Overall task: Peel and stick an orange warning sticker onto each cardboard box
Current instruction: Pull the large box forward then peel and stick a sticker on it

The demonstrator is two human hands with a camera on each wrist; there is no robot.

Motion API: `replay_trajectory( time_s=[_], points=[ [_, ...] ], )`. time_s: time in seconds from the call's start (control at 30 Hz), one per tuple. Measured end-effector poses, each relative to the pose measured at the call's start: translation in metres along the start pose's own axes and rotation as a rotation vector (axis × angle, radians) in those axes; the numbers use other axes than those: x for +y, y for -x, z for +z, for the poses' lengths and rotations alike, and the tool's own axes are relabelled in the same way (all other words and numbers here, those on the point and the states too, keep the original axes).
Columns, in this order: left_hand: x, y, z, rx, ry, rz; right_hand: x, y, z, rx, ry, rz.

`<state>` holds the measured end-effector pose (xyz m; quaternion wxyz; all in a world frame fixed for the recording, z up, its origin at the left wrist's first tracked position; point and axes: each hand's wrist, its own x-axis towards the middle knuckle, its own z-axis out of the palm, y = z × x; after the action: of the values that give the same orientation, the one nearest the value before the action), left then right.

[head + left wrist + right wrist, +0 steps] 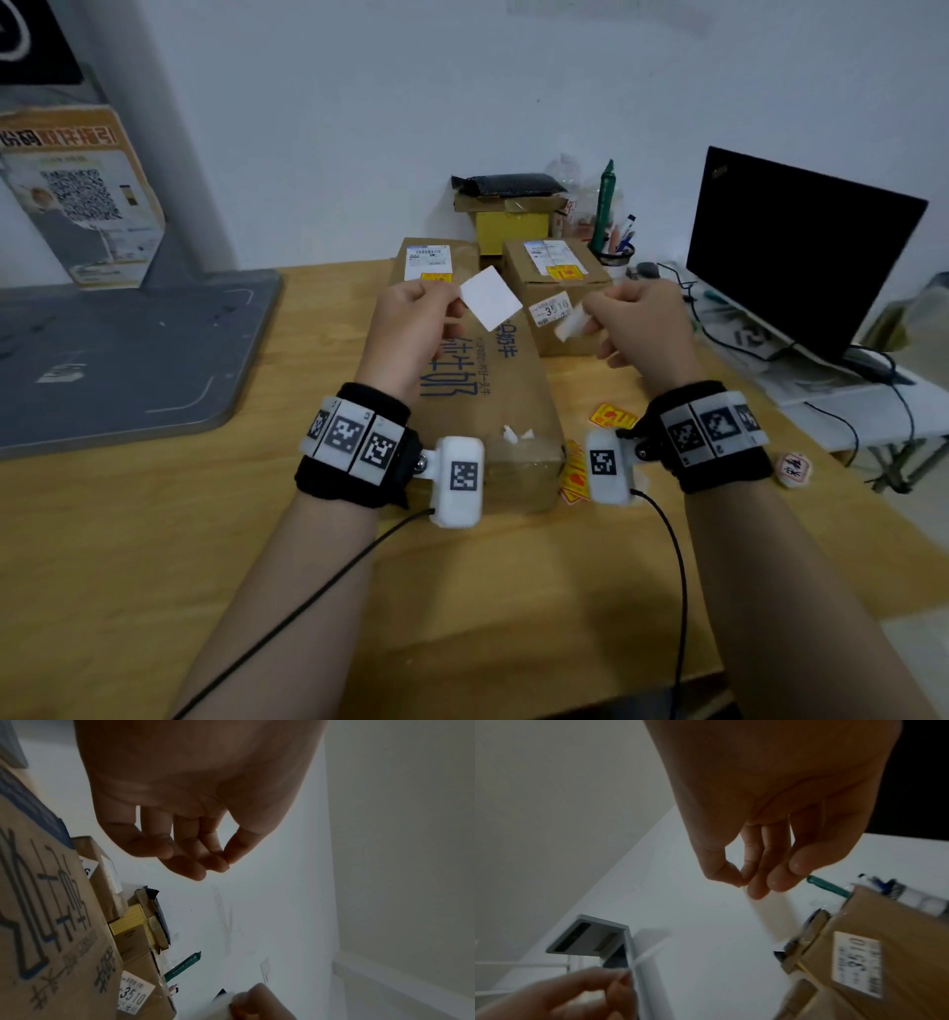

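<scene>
Pinching a white square sheet [490,298] by one edge, the left hand [411,329] was raised over the long cardboard box [477,390]. The right hand [637,329], just right of that box, pinched a smaller white piece [572,324]; which was sticker and which backing could not be told. That box lay directly below the left hand, long axis running away from the person.

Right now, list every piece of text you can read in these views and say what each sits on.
"3510": white price label on the smaller brown cardboard box, also clear in the left wrist view.
Large blue Chinese print on the long brown cardboard box: too skewed to quote reliably.
Shipping labels, orange warning stickers, grey stand's poster: blurred.
</scene>
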<state>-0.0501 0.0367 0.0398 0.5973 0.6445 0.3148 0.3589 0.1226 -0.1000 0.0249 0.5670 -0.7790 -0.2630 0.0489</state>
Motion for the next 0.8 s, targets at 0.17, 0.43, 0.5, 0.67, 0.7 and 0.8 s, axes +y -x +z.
replay_trajectory(
  time_s=[0.17,0.43,0.5,0.67,0.7,0.8],
  points=[
    [0.007,0.019,0.003,-0.031,-0.047,-0.009,0.019,0.011,-0.011,0.043,0.192,0.077],
    [0.016,0.047,-0.007,-0.070,-0.052,-0.007,-0.003,0.042,-0.015,-0.070,0.281,0.025],
    [0.020,0.055,-0.010,-0.080,-0.033,-0.027,-0.017,0.052,-0.013,-0.147,0.231,-0.058],
    [0.028,0.069,-0.016,-0.109,0.092,-0.123,-0.045,0.085,-0.011,-0.255,0.047,-0.334],
    [0.029,0.072,-0.017,-0.122,0.114,-0.141,-0.048,0.090,-0.010,-0.254,0.027,-0.364],
    [0.032,0.080,-0.019,-0.161,0.122,-0.165,-0.052,0.097,-0.011,-0.240,0.006,-0.402]
  ],
)
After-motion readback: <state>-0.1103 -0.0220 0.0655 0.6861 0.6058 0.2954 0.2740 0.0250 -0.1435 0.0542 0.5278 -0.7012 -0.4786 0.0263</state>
